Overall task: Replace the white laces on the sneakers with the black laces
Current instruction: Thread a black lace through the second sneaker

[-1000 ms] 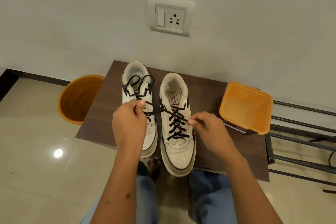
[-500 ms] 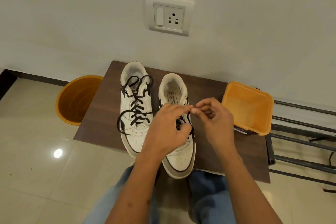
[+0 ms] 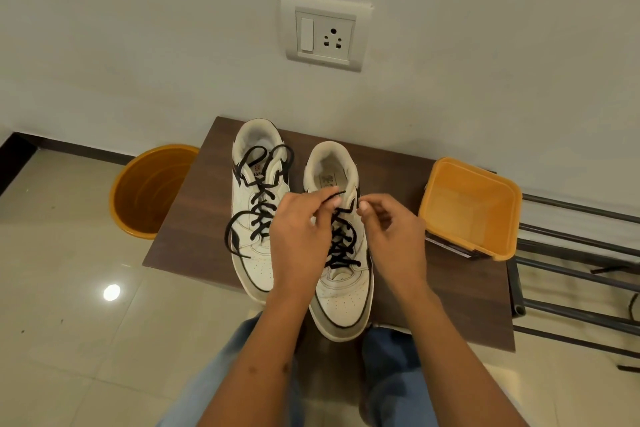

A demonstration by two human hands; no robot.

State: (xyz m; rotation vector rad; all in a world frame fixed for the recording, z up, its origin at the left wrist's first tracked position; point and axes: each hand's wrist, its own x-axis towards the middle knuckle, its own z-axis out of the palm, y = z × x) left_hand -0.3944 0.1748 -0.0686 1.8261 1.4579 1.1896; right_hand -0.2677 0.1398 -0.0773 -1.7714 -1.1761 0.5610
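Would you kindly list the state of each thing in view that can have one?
left sneaker: laced in black, ends loose, untied
right sneaker: laced in black, not yet tied
black lace: end pinched by left hand
left hand: pinching the lace
right hand: fingers curled beside the shoe's top eyelets
orange tub: upright, looks empty
orange bucket: upright on the floor

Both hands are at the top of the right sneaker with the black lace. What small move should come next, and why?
Probably feed the lace end into a top eyelet. The left hand pinches the black lace with its tip free above the tongue of the right sneaker, where the lower rows are already crossed. The right hand waits at the collar; what it holds is unclear.
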